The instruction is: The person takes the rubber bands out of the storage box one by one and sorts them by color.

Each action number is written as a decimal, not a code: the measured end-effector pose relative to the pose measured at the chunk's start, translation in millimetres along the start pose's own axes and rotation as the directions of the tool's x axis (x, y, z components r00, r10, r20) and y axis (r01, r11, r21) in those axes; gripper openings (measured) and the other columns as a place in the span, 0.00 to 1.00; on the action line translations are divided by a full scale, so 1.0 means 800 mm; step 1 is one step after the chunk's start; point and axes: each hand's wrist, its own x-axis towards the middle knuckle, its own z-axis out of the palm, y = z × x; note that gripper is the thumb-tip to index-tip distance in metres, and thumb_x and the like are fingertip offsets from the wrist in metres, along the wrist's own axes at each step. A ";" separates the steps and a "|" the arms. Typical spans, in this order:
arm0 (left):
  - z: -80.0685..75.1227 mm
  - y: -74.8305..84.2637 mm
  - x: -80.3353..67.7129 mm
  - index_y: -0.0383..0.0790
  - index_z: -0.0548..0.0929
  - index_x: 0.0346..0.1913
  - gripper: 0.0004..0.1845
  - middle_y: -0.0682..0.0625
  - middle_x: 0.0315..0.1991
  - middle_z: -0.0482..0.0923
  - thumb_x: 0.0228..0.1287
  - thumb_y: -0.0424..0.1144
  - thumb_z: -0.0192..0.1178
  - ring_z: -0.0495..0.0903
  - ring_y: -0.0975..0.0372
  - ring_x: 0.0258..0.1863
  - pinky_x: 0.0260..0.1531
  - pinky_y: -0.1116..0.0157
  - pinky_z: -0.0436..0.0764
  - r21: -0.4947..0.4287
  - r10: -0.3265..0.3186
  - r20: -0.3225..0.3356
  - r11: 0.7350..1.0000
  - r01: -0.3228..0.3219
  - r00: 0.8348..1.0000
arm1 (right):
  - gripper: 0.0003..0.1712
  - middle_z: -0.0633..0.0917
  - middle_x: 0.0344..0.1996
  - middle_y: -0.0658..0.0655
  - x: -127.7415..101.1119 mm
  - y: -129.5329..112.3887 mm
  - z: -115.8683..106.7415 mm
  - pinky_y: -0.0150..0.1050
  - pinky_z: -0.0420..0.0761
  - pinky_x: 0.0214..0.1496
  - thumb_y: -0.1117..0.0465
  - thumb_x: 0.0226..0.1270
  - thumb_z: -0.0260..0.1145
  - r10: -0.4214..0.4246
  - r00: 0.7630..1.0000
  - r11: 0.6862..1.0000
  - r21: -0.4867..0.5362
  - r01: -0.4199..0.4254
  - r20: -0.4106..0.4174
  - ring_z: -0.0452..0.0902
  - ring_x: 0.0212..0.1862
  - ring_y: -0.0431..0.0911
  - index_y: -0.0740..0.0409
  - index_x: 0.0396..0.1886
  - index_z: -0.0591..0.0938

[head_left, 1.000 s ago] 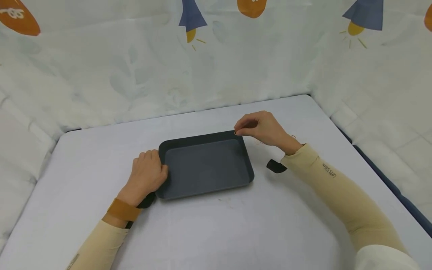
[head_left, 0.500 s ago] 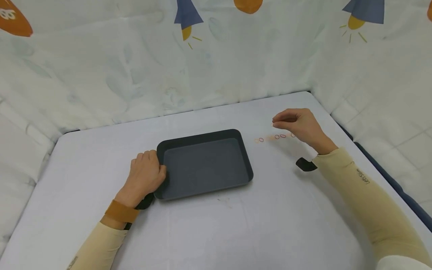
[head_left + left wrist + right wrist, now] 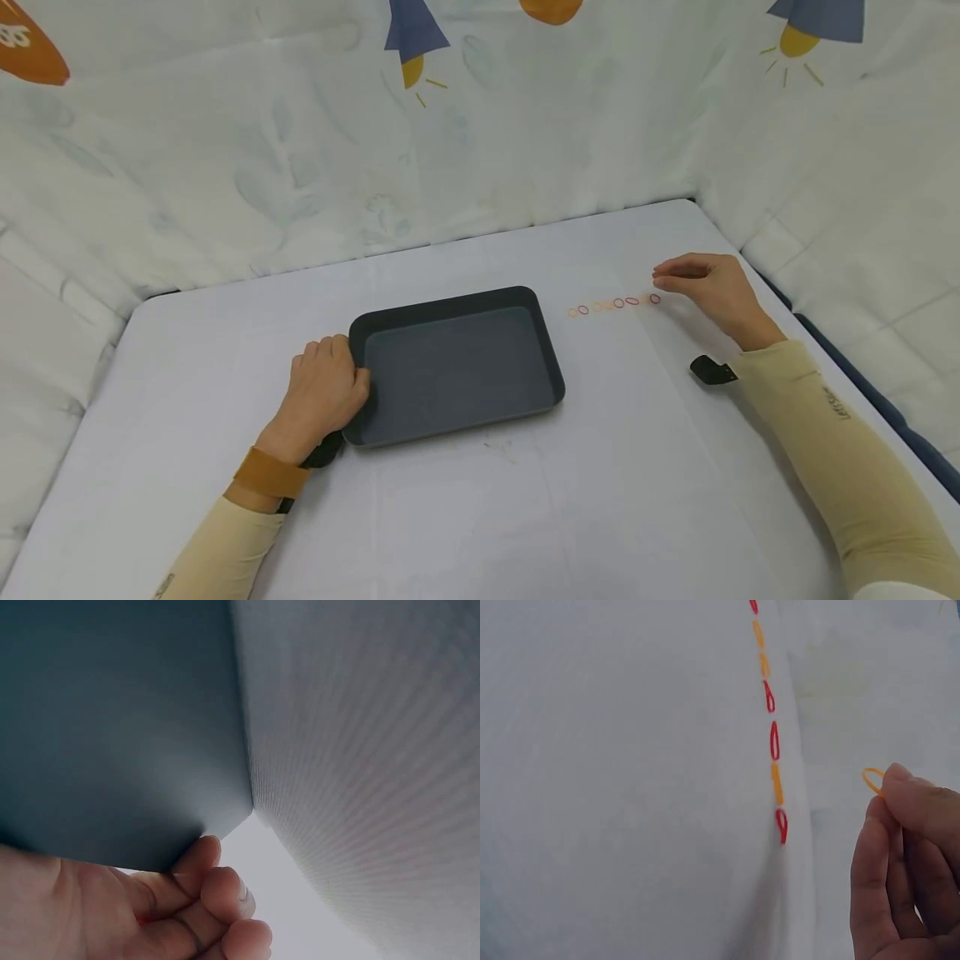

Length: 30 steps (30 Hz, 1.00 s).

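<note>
A dark grey rectangular tray lies on the white table. My left hand grips its left edge; in the left wrist view, curled fingers show at the tray's underside near a corner. Over the table's right part, my right hand is raised with thumb and fingertips together. The right wrist view shows it pinching a small yellow rubber band. Below and to the left of that hand, several red and yellow rubber bands lie in a row, right of the tray.
White patterned cloth hangs behind the table and at both sides. The tabletop ends at a far edge just beyond the row of bands. A black wrist-camera mount juts out below the right wrist.
My right hand has moved from the tray's far right corner rightward, past the row of rubber bands, uncovering the row. The left hand and tray have stayed put.
</note>
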 end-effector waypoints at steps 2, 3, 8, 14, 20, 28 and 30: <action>-0.001 0.000 -0.001 0.29 0.69 0.36 0.10 0.38 0.31 0.69 0.68 0.36 0.47 0.66 0.47 0.32 0.35 0.56 0.62 0.002 -0.002 0.002 1.000 0.002 1.000 | 0.27 0.87 0.38 0.25 0.000 0.008 -0.003 0.22 0.72 0.49 0.40 0.62 0.75 0.016 1.000 1.000 -0.006 -0.016 -0.007 0.79 0.49 0.26 0.47 0.56 0.88; -0.001 0.000 -0.002 0.29 0.69 0.36 0.10 0.38 0.31 0.69 0.68 0.36 0.47 0.66 0.47 0.32 0.35 0.56 0.62 0.002 -0.003 0.003 1.000 0.003 1.000 | 0.27 0.87 0.37 0.24 0.000 0.011 -0.004 0.22 0.72 0.48 0.40 0.62 0.76 0.023 1.000 1.000 -0.005 -0.023 -0.009 0.78 0.49 0.25 0.47 0.56 0.88; -0.002 -0.001 -0.004 0.28 0.70 0.37 0.10 0.38 0.31 0.70 0.67 0.35 0.47 0.67 0.47 0.32 0.35 0.56 0.63 0.007 -0.003 0.000 1.000 0.003 1.000 | 0.28 0.86 0.35 0.21 0.002 0.023 -0.007 0.22 0.70 0.49 0.39 0.62 0.75 0.057 0.998 0.998 -0.031 -0.057 0.006 0.76 0.50 0.24 0.48 0.57 0.87; -0.004 -0.001 -0.008 0.28 0.69 0.36 0.10 0.38 0.31 0.69 0.67 0.35 0.47 0.66 0.47 0.32 0.35 0.56 0.63 0.008 -0.009 -0.001 1.000 0.009 1.000 | 0.30 0.85 0.35 0.22 0.006 0.026 -0.010 0.24 0.71 0.50 0.37 0.60 0.75 0.111 0.993 0.992 -0.069 -0.108 0.045 0.76 0.47 0.27 0.47 0.57 0.87; -0.003 -0.002 -0.010 0.29 0.70 0.36 0.10 0.38 0.30 0.69 0.67 0.35 0.47 0.66 0.47 0.32 0.35 0.56 0.63 0.008 -0.024 -0.002 1.000 0.024 1.000 | 0.29 0.84 0.34 0.24 0.015 0.020 -0.008 0.30 0.73 0.49 0.38 0.59 0.76 0.131 0.989 0.982 -0.142 -0.121 0.063 0.74 0.50 0.35 0.46 0.56 0.88; -0.003 -0.008 -0.004 0.19 0.73 0.51 0.28 0.29 0.43 0.76 0.77 0.48 0.44 0.73 0.39 0.43 0.43 0.45 0.71 -0.028 -0.027 0.050 0.999 0.028 0.998 | 0.32 0.89 0.53 0.54 0.016 0.023 -0.008 0.34 0.78 0.45 0.36 0.64 0.72 0.123 0.992 0.958 -0.264 -0.108 0.042 0.78 0.50 0.46 0.52 0.58 0.87; -0.007 -0.012 -0.004 0.17 0.71 0.60 0.37 0.25 0.52 0.76 0.80 0.56 0.41 0.73 0.34 0.51 0.50 0.40 0.70 -0.058 -0.037 0.061 0.997 0.041 0.997 | 0.38 0.87 0.58 0.61 0.014 0.024 -0.013 0.38 0.78 0.46 0.31 0.66 0.66 0.114 0.993 0.952 -0.289 -0.097 0.042 0.79 0.52 0.49 0.53 0.62 0.84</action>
